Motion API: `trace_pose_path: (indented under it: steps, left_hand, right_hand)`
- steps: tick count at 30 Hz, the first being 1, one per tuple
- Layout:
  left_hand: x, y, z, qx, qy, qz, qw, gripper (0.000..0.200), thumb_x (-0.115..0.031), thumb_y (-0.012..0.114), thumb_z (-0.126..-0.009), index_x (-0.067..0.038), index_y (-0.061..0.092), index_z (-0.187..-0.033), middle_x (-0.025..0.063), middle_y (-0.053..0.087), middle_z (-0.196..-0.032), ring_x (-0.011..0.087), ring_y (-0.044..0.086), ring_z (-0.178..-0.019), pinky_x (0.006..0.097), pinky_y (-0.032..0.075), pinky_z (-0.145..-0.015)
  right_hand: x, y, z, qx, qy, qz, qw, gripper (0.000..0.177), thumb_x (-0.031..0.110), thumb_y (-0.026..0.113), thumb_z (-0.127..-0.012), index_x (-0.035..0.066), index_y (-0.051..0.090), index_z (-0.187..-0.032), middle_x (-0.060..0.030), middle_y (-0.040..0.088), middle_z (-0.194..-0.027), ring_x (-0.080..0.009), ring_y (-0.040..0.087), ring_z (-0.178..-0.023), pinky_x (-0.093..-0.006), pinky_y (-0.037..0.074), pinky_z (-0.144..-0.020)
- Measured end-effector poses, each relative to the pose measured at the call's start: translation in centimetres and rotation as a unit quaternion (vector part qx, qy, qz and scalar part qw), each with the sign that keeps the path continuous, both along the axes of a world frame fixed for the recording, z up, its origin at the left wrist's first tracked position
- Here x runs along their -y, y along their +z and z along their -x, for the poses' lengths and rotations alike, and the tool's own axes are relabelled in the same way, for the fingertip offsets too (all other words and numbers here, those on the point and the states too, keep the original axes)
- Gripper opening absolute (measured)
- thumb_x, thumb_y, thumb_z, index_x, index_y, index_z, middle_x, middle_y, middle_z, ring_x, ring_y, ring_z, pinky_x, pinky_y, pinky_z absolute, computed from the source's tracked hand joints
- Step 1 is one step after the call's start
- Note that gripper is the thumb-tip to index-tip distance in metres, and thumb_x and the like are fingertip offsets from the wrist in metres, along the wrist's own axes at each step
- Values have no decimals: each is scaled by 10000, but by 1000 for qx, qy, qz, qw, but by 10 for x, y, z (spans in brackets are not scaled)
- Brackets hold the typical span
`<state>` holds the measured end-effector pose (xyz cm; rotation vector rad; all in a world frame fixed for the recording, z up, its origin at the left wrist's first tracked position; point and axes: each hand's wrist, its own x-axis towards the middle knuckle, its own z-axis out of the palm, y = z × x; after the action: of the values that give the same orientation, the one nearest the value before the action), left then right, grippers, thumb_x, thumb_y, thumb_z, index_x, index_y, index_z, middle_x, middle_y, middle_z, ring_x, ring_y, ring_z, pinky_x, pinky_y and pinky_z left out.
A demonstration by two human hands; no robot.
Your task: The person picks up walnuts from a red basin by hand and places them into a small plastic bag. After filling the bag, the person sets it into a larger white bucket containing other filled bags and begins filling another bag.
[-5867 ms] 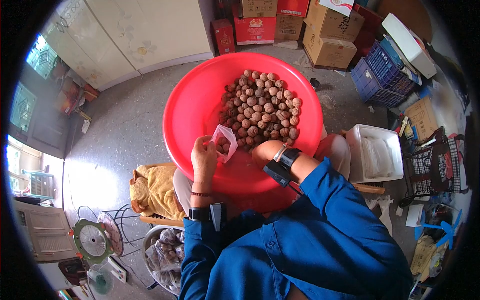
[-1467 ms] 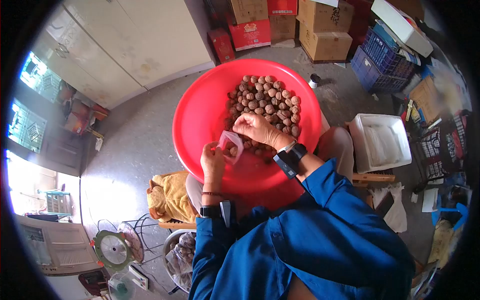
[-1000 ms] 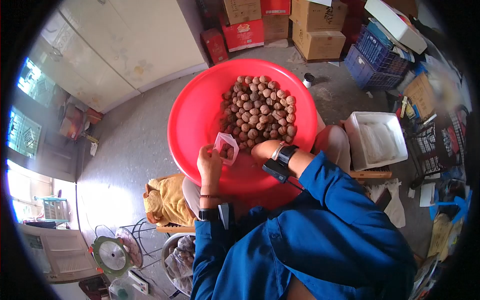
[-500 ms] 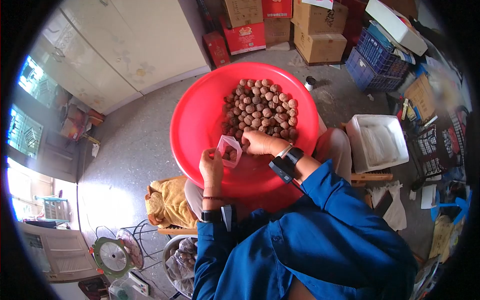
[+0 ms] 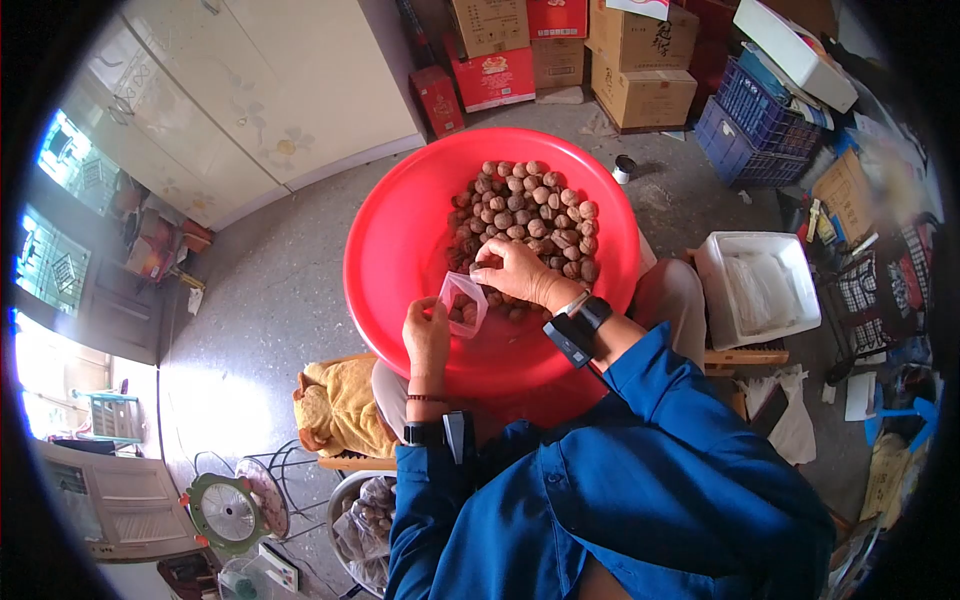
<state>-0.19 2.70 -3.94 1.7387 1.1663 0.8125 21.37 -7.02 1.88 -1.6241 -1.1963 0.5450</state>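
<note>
A big red plastic basin [image 5: 395,230] stands in front of me, with a pile of brown walnuts [image 5: 535,215] toward its far right side. My left hand [image 5: 427,335] pinches the rim of a small clear plastic bag [image 5: 472,318], which is held open over the basin and has a few walnuts inside. My right hand [image 5: 522,274] is at the bag's mouth, above the near edge of the pile. Its thumb and fingers are closed around what looks like a dark walnut, partly hidden by the fingers.
A white foam box [image 5: 712,275] with plastic bags stands at my right. To my left are a yellow plush cushion [image 5: 345,405] and a metal bowl [image 5: 338,500] with bagged walnuts. Cartons [image 5: 643,95] and blue crates [image 5: 745,140] line the back; a green fan [image 5: 224,513] stands lower left.
My right hand has lifted from the walnuts beside the bag and moved up and slightly left to the bag's mouth. The left hand still holds the bag, nearly in place.
</note>
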Motion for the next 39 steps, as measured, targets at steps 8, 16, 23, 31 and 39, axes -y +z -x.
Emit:
trace_pose_path:
  steps: [8,16,23,31,39]
  left_hand:
    - [9,15,0,2,9,44,999,241,-195,681,-932,1,720,-1067,135,718,-814,223,679,-710,357,554,-671]
    - [10,18,-1,5,8,44,999,232,-183,677,-930,4,720,-1060,122,711,-790,203,669,-689,348,544,-648]
    - [18,34,-1,-9,6,64,998,231,-182,676,-930,2,717,-1064,108,700,-770,184,659,-665,343,534,-621]
    - [10,15,3,1,-3,64,998,243,-196,682,-926,-5,718,-1072,103,695,-773,201,668,-682,347,542,-640]
    - [15,28,2,12,-9,69,997,232,-179,679,-934,6,705,-1071,121,724,-803,202,702,-705,343,561,-672]
  right_hand:
    - [7,12,8,-13,70,-19,997,314,288,814,-839,51,732,-1027,-115,760,-947,-234,726,-909,-362,562,-839]
    - [-1,-8,-10,78,-31,-21,996,243,280,789,-869,54,729,-935,-118,749,-842,-264,740,-811,-386,578,-750]
    - [10,-28,-50,236,-229,130,936,189,125,681,-852,70,659,-1032,-198,681,-1099,-410,681,-1024,-478,567,-815]
    - [9,-46,-49,337,-164,143,916,238,144,482,-986,12,678,-1010,-226,652,-1134,-428,706,-920,-531,579,-795]
    - [-4,-38,-49,249,-217,103,938,162,61,698,-838,46,673,-998,-191,695,-1112,-388,702,-941,-473,562,-804]
